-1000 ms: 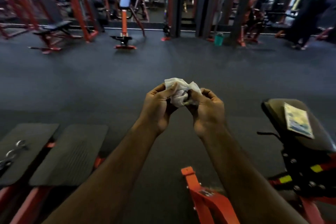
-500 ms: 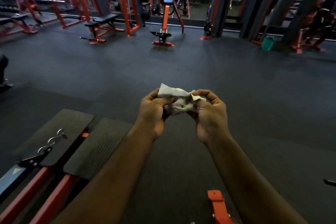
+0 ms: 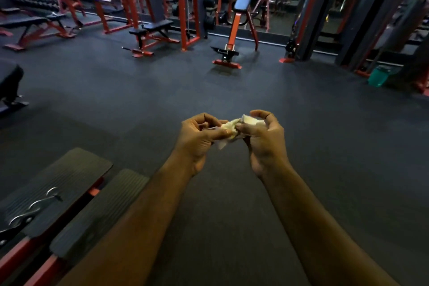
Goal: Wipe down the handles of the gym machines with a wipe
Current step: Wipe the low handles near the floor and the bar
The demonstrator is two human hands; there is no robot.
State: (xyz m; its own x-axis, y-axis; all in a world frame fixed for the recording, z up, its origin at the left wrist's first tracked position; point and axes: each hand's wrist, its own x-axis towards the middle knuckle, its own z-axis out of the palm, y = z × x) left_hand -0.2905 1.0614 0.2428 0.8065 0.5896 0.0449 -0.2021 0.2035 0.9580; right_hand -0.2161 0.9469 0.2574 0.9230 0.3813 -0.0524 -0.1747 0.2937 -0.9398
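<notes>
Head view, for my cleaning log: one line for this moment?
left hand: grips crumpled white wipe | right hand: grips it | handles: untouched

Legible text, labels, brands, numbers, signs: none. Machine frames, benches and dark ribbed pads carry no readable marking at this distance and in this dim light.

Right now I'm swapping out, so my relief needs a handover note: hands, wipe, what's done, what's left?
Left hand and right hand both pinch the crumpled wipe, held in the air over the floor.
Nothing shows any handle wiped yet; the wipe touches no machine.
Left: carry the wipe to a machine, such as the rack ahead, and wipe its handles.
</notes>
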